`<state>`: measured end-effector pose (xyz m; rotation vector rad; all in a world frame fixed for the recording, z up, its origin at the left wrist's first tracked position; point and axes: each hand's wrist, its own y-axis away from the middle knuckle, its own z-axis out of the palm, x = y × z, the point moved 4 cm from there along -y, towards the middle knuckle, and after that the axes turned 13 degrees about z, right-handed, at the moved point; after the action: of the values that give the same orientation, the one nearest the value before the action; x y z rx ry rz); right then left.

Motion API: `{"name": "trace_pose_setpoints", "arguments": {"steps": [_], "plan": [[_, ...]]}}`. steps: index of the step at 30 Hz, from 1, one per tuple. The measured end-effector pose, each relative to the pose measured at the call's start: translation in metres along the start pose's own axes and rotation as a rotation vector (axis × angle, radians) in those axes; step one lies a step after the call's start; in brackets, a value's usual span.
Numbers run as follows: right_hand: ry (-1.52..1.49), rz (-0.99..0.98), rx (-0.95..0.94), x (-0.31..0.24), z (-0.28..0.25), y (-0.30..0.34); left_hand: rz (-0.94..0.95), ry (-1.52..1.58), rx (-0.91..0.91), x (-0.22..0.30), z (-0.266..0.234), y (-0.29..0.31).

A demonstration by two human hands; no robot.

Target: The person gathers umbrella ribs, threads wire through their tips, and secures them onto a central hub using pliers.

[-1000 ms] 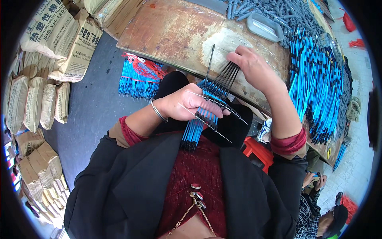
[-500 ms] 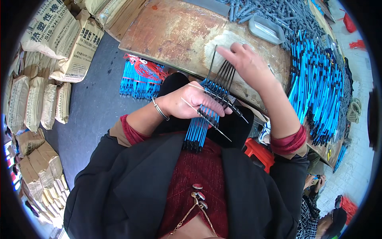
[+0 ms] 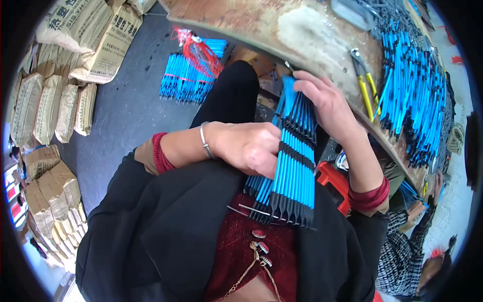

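A flat bundle of blue rods with black ends and bands (image 3: 294,183) lies slanting in front of my chest, its rods side by side. My left hand (image 3: 251,151) is closed on the bundle's left edge, with its fingertips hidden behind the rods. At the far end, my right hand (image 3: 324,103) has its fingers bent around the upper right of the bundle. Thin metal wires (image 3: 256,212) cross the near end and stick out to the left. Between the hands the rods' upper part is slightly blurred.
Yellow-handled pliers (image 3: 366,85) lie on the worn wooden table (image 3: 261,22). Loose blue rods (image 3: 410,95) are heaped at its right. Tied blue bundles (image 3: 183,80) with red cords (image 3: 198,55) lie at left. Paper sacks (image 3: 103,55) are stacked far left; another person (image 3: 402,251) sits lower right.
The bundle has turned, now showing broad blue lengths, and moved toward my chest. My right hand has come down from above the table onto its far end. The pliers have come into sight.
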<state>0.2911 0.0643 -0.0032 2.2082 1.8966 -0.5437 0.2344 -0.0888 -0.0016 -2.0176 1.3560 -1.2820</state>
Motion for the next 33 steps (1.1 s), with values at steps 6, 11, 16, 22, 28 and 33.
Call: {"name": "trace_pose_setpoints", "arguments": {"steps": [6,11,16,22,28,33], "plan": [[-0.297,-0.139,-0.211,0.012,0.09,0.043,-0.05,-0.048,0.156,0.007,0.064,0.034],[-0.335,0.012,-0.427,0.016,0.15,0.069,-0.347,0.131,0.293,-0.009,0.078,0.054],[-0.515,0.123,-0.301,0.038,0.139,0.079,-0.589,0.305,0.527,-0.048,0.064,0.039],[-1.342,0.268,-0.141,0.033,0.064,0.09,-0.754,0.568,0.704,-0.071,0.054,0.021],[-0.947,0.493,0.378,0.009,0.073,0.077,-0.832,0.503,0.784,-0.076,0.052,0.009],[-0.715,0.581,0.597,-0.005,0.073,0.073,-0.907,0.535,0.747,-0.065,0.044,0.016]]}}
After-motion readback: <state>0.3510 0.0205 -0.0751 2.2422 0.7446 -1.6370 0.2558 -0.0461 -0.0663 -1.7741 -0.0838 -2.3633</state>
